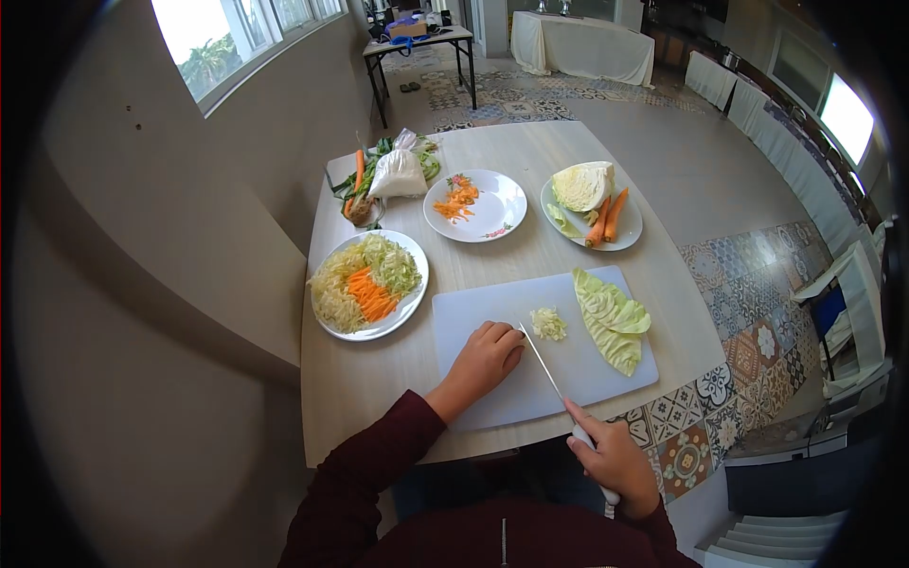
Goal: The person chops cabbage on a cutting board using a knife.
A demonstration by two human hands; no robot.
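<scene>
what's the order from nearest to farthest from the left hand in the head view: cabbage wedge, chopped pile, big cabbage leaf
From the left hand:
1. Chopped pile, just to its right on the cutting board
2. Big cabbage leaf, at the board's right end
3. Cabbage wedge, beyond the board on the far-right plate

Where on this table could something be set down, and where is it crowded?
Bare tabletop lies right of the cutting board, and along the far edge behind the middle plate. It is crowded at the far left, around the plastic bag, and mid-board, where the left hand, knife and chopped pieces sit close together.
</scene>
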